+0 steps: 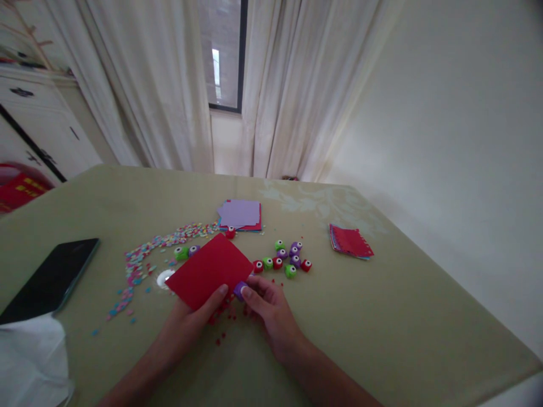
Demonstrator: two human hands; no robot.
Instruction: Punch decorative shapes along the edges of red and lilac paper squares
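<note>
My left hand (193,314) pinches a sheet of red paper (210,271) by its lower edge, thumb on top. In my right hand (271,314) is a small purple paper punch (240,290), held between thumb and fingers at the right edge of the sheet. How far the paper sits in the punch's slot cannot be made out. Red paper bits (220,338) lie scattered on the table below my hands. Just beyond the right hand stands a group of several small punches (278,263) in red, green and purple, each with an eye-like white top.
Colourful paper confetti (144,254) curves across the green tabletop (407,316) on the left. A stack of coloured paper (240,213) lies at the back, another pile with notched edges (352,242) at right. A dark phone (51,277) and white tissue (34,362) lie at left.
</note>
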